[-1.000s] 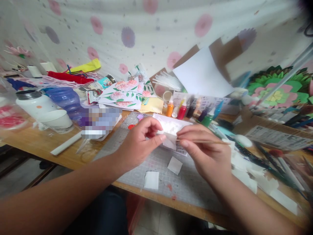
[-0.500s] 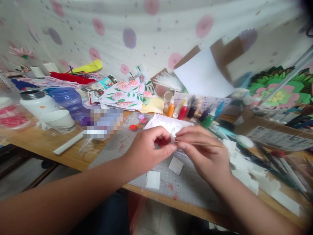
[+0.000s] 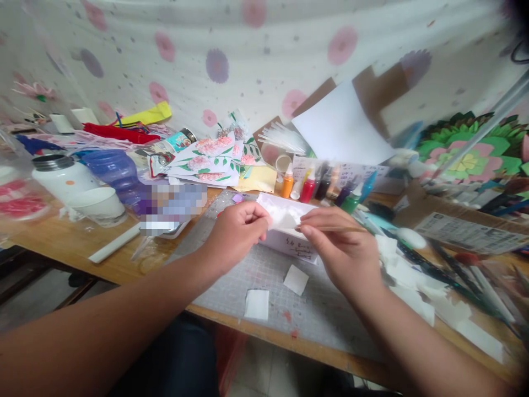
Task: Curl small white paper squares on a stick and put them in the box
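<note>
My right hand (image 3: 345, 242) pinches a thin wooden stick (image 3: 336, 228), its tip pointing left. Across from it, my left hand (image 3: 242, 231) is closed in a pinch; whatever lies between its fingertips is too small to make out. Behind and between the hands stands an open white paper box (image 3: 285, 242) with handwriting on its front. White bits (image 3: 278, 209) fill it. Nearer to me, a white paper square (image 3: 296, 279) lies tilted on the grey cutting mat (image 3: 231, 284), with a second paper square (image 3: 257, 304) at the mat's front edge.
Several paint bottles (image 3: 307, 187) stand behind the box. A white cup (image 3: 101, 207), a white jar (image 3: 61, 176) and a white stick (image 3: 114, 242) are on the left. Paper scraps (image 3: 407, 273), brushes and a cardboard box (image 3: 467, 220) crowd the right side.
My hands have moved apart: the left went left and the right stayed nearly in place with the stick. More of the paper box and its handwritten front now shows between them.
</note>
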A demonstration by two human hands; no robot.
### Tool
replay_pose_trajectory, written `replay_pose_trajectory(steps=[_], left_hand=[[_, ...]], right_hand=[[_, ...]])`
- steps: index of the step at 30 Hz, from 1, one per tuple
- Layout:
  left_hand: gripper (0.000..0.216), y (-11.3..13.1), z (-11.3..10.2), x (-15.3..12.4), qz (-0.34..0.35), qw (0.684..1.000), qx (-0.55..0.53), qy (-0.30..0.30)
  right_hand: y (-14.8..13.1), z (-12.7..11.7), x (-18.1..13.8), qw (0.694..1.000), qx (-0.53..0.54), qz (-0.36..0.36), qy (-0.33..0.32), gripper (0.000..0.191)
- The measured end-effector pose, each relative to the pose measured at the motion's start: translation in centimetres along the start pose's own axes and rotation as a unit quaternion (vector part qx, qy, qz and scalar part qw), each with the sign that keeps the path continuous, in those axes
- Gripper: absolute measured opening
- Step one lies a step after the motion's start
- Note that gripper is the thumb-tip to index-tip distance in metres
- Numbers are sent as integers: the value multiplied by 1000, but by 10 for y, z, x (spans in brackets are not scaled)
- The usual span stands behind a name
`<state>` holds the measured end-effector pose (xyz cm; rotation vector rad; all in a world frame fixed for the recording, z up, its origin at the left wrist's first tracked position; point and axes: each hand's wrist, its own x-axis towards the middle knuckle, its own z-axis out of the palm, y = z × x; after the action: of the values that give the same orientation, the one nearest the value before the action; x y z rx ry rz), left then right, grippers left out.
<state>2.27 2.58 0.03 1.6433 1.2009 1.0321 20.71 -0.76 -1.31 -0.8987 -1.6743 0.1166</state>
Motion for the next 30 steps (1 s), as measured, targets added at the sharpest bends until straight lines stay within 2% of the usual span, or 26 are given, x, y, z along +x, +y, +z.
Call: replay_pose_trajectory(steps=[4, 11, 20, 25, 27, 30], left_hand=[[13, -7, 1, 8, -15, 999, -6, 28], [15, -7, -1, 12, -44, 995, 72, 60], [16, -17, -8, 18, -60, 990, 109, 67], [37, -12, -9, 13, 7, 997, 54, 59], [31, -5, -7, 7, 24, 999, -19, 23], [26, 5, -3, -2, -15, 984, -140, -107]], right_hand=[[4, 0, 1, 1000, -14, 24, 11, 10], [7, 0, 3, 995, 1, 95, 31, 11], [7, -1, 4, 994, 31, 102, 33, 12], [10, 0, 4, 983, 153, 96, 22, 12], [11, 2, 3, 975, 205, 85, 19, 12], [11, 3, 1, 967, 246, 70, 5, 13]])
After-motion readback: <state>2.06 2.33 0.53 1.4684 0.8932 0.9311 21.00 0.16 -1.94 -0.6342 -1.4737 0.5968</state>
